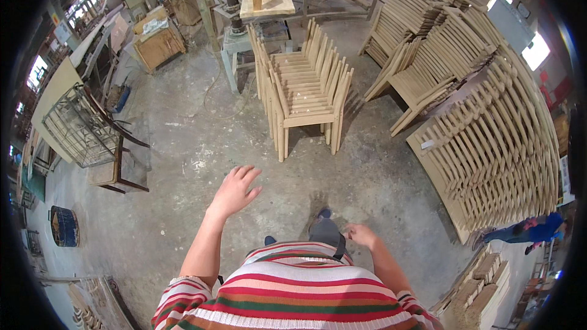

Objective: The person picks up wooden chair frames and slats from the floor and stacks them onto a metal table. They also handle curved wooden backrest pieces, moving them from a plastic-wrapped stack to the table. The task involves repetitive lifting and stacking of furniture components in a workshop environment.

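My left hand (237, 190) is held out over the concrete floor, fingers apart and nothing in it. My right hand (362, 234) hangs beside my hip, loosely open, and no object shows in it. Both are clear of everything around them. Ahead of me stands a nested row of unfinished wooden chair frames (309, 107), the nearest piece of furniture to my left hand. To the right is a stack of more wooden chair frames (428, 79). Nearer on that side, many slender shaped wooden parts (501, 153) are piled in rows on a board (437, 189).
Beyond the chair row stands a workbench machine with a pale wooden top (272, 1). On the left are a dark-framed chair (116, 174), a wooden cabinet (160, 46) and a round dark tub (64, 226). A person in blue (526, 230) is at the far right, near stacked timber pieces (480, 287).
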`<state>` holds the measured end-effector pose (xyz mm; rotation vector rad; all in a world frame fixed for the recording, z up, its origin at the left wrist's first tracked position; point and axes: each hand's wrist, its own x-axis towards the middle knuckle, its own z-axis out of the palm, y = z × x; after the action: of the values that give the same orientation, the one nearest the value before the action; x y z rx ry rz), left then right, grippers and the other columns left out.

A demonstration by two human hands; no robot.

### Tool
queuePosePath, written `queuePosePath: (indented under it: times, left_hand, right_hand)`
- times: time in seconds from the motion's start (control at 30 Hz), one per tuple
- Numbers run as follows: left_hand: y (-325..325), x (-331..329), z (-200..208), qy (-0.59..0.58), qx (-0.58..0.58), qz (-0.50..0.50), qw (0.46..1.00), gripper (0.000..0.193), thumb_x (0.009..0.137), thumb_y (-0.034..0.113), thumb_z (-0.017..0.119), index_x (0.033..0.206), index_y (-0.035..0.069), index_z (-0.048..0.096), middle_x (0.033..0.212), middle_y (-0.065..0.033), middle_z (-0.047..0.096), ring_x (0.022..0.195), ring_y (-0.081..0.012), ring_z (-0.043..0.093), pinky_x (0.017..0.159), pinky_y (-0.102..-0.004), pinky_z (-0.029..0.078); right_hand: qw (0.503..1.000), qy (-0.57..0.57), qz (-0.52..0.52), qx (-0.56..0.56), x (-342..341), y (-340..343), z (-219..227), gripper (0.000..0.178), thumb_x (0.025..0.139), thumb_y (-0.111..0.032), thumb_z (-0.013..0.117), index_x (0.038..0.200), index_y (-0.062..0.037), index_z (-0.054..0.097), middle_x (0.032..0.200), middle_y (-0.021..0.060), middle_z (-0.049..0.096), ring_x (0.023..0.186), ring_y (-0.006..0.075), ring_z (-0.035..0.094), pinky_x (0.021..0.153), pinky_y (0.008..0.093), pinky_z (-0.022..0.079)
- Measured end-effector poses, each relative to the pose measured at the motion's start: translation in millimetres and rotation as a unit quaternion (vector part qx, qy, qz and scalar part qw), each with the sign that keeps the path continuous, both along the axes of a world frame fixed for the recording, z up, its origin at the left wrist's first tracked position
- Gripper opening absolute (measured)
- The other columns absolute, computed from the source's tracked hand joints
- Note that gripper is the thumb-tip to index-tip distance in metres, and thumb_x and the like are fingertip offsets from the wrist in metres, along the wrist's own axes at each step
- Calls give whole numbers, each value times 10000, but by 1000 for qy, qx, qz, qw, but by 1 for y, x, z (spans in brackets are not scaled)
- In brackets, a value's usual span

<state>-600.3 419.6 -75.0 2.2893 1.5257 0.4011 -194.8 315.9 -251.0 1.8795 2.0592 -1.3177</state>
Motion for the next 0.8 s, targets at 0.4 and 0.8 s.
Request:
queuePosePath:
  times: [0.4,0.8]
  left_hand:
    - [147,98,-85,-130,-303,53,943,410,829,282,552,1169,61,494,1190,-158,504,1111,-336,458,924,-390,387]
    - [371,18,-161,-538,-293,460,643,405,848,298,530,1182,79,466,1141,-61,525,1040,-232,501,787,-406,471]
  right_hand:
    - [987,11,156,-42,35,358,-23,497,780,-370,573,1134,-22,542,1134,167,562,1030,320,542,886,360,420]
    - [971,-1,-20,239,2,706,-24,340,812,-244,568,1074,-28,565,1084,167,551,977,325,524,819,376,426]
